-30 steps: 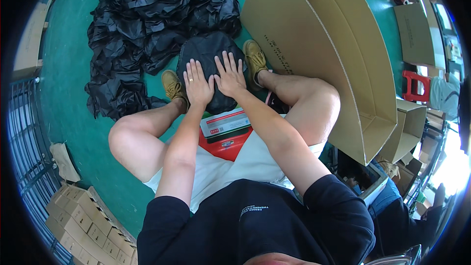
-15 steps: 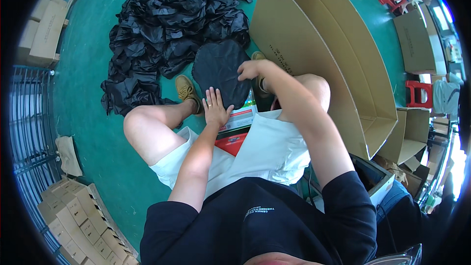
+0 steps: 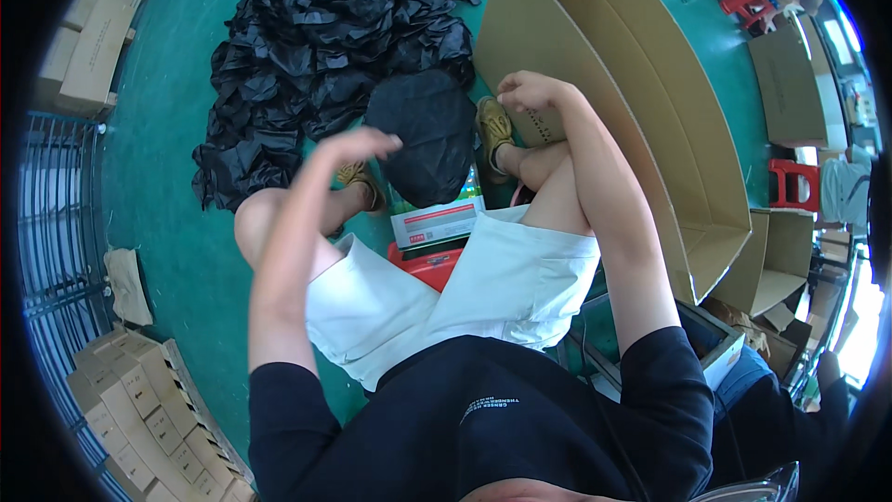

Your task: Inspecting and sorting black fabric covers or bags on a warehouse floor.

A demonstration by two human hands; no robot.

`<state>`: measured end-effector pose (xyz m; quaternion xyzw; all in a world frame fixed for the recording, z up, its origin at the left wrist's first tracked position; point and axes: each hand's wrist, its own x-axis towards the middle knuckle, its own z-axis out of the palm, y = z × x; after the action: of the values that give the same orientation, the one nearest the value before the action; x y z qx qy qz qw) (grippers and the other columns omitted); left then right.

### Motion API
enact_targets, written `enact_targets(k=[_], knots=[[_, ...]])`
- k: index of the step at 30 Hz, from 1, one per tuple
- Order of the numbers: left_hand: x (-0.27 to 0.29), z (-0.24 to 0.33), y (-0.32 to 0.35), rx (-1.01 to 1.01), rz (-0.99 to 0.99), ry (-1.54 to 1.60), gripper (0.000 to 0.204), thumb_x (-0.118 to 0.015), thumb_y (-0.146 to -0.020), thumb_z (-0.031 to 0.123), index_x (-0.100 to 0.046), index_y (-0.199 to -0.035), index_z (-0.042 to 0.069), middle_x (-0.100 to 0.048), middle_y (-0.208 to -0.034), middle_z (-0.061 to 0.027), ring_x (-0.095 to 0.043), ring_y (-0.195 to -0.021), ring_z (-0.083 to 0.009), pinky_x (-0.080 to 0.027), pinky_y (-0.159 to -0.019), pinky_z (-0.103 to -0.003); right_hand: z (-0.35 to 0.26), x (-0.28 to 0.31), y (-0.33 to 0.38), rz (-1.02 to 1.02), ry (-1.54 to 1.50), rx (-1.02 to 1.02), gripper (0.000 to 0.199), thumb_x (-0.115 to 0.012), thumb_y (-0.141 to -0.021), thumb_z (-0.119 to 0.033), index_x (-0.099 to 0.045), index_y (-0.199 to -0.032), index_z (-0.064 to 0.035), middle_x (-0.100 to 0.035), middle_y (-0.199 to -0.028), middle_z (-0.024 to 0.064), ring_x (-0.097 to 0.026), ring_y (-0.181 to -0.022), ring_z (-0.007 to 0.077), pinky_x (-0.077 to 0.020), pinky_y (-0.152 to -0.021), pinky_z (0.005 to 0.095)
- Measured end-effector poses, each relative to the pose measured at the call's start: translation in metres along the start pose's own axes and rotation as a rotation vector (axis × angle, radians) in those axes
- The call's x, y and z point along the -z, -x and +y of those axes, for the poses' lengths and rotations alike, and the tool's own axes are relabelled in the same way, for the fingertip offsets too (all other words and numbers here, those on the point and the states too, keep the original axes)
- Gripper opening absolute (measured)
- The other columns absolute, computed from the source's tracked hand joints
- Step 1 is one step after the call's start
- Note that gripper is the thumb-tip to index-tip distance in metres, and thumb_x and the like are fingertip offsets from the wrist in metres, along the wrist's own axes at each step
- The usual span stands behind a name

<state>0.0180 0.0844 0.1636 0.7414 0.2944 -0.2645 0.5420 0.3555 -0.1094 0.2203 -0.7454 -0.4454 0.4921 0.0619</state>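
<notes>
A rounded piece of black fabric (image 3: 423, 135) lies flat over a white and green printed box (image 3: 437, 226) between my legs. Blurred by motion, my left hand (image 3: 358, 144) is raised by the fabric's left edge; its fingers are too smeared to read. My right hand (image 3: 531, 91) hovers off the fabric's right side, in front of the big carton, its fingers loosely bent and nothing seen in them. Beyond the fabric spreads a heap of crumpled black sheet pieces (image 3: 325, 46).
A large open cardboard carton (image 3: 641, 102) stands close on my right. Under the printed box is a red object (image 3: 432, 268). Stacked cartons (image 3: 149, 400) sit at the lower left beside a blue metal rack (image 3: 60, 214). Red stools (image 3: 793, 183) stand at the far right.
Both hands have come off the black fabric. My left hand has lifted and moved up and left; my right hand has moved right and up, toward the big carton.
</notes>
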Motion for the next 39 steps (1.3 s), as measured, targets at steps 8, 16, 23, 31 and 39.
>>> enact_targets(k=[8,16,23,31,39], knots=[[0.165,-0.062,0.124,0.109,1.077,-0.339,0.049,-0.063,-0.090,0.040,-0.064,-0.118,0.000,-0.068,-0.115,-0.0189,-0.064,-0.109,-0.0335,-0.049,-0.094,-0.041,-0.022,0.005,0.002,0.121,-0.009,0.194,0.046,-0.062,-0.093,-0.024,-0.054,-0.133,-0.0019,-0.067,-0.113,0.0136,-0.064,-0.094,0.0196,-0.0509,-0.085,0.0336],[0.047,-0.308,0.103,0.643,0.690,-0.186,0.049,-0.065,-0.085,0.040,-0.067,-0.116,0.002,-0.063,-0.122,-0.0232,-0.059,-0.118,-0.0378,-0.047,-0.099,-0.045,-0.072,-0.009,-0.009,0.139,0.058,0.196,0.047,-0.061,-0.094,-0.027,-0.054,-0.133,-0.0028,-0.065,-0.121,0.0194,-0.063,-0.112,0.0297,-0.0480,-0.096,0.0370],[-0.102,-0.331,0.016,0.936,0.797,0.518,0.100,-0.073,-0.079,0.042,-0.014,-0.156,0.017,-0.022,-0.154,-0.0324,-0.040,-0.136,-0.0431,-0.037,-0.110,-0.047,-0.064,-0.011,-0.009,0.112,0.209,0.047,0.045,-0.060,-0.094,-0.025,-0.055,-0.132,-0.0031,-0.066,-0.119,0.0193,-0.064,-0.111,0.0306,-0.0482,-0.097,0.0380],[-0.114,-0.374,-0.005,1.094,0.790,0.257,0.082,-0.072,-0.080,0.047,-0.041,-0.148,0.014,-0.021,-0.157,-0.0265,-0.046,-0.131,-0.0413,-0.040,-0.107,-0.047,-0.098,-0.013,-0.035,0.050,0.183,0.049,0.044,-0.061,-0.093,-0.024,-0.055,-0.132,-0.0038,-0.069,-0.112,0.0188,-0.066,-0.104,0.0293,-0.0497,-0.093,0.0389],[-0.084,-0.371,0.061,1.014,1.653,0.606,0.010,-0.076,-0.070,0.021,-0.079,-0.076,0.015,-0.074,-0.088,-0.0155,-0.070,-0.080,-0.0369,-0.056,-0.078,-0.045,-0.110,-0.013,-0.039,0.108,0.238,0.179,0.047,-0.062,-0.092,-0.027,-0.055,-0.132,-0.0040,-0.069,-0.109,0.0186,-0.065,-0.105,0.0333,-0.0493,-0.093,0.0405]])
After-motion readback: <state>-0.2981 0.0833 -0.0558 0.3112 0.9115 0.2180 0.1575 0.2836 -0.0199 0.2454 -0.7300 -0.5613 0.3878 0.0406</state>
